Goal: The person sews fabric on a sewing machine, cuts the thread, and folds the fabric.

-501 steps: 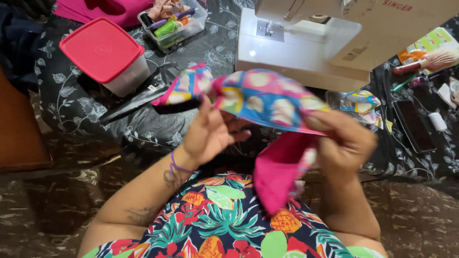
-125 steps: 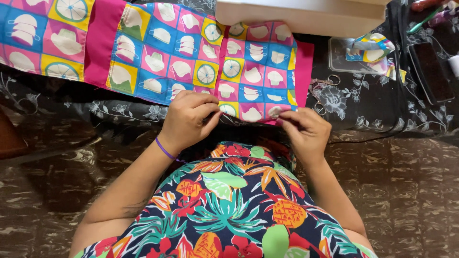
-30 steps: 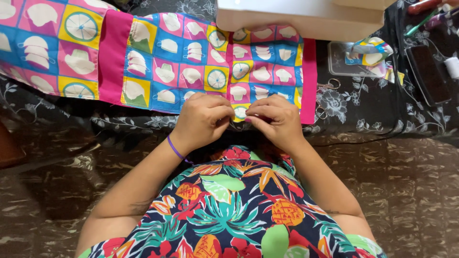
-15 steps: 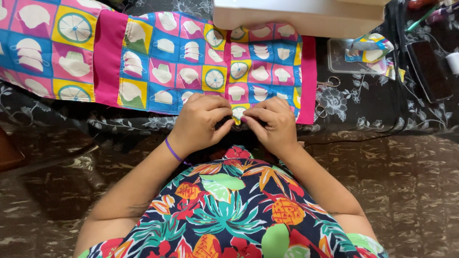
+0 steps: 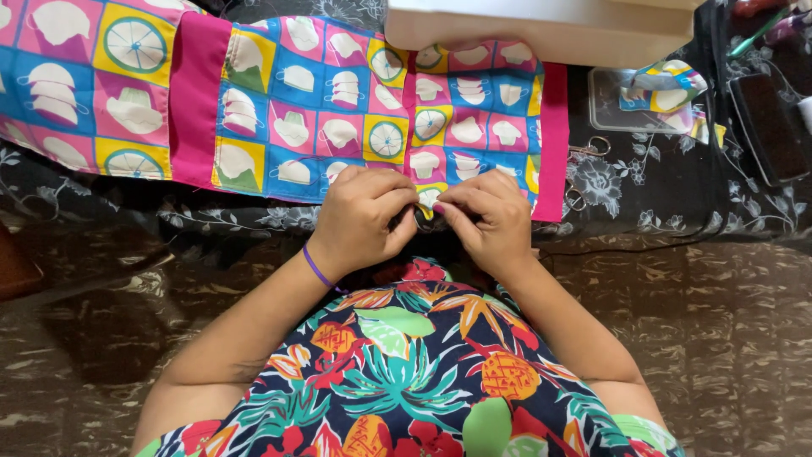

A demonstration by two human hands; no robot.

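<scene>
A colourful patchwork cloth [image 5: 321,110] with pink bands and printed squares lies spread over the table. Its far edge runs under a white sewing machine [image 5: 541,30]. My left hand [image 5: 359,220] and my right hand [image 5: 486,224] meet at the cloth's near edge, fingertips pinched together on the hem between them. A purple band circles my left wrist. What lies under the fingertips is hidden.
A dark floral tablecloth [image 5: 660,195] covers the table. Small scissors [image 5: 584,152] lie right of the cloth. A folded scrap of the same print [image 5: 668,85] sits on a clear tray, and a dark phone [image 5: 765,127] lies at the far right. A brown patterned floor is below.
Over the last second my hands stayed together on the near hem, shifting only slightly. Earlier they were apart along that edge, and before that they held the cloth up.
</scene>
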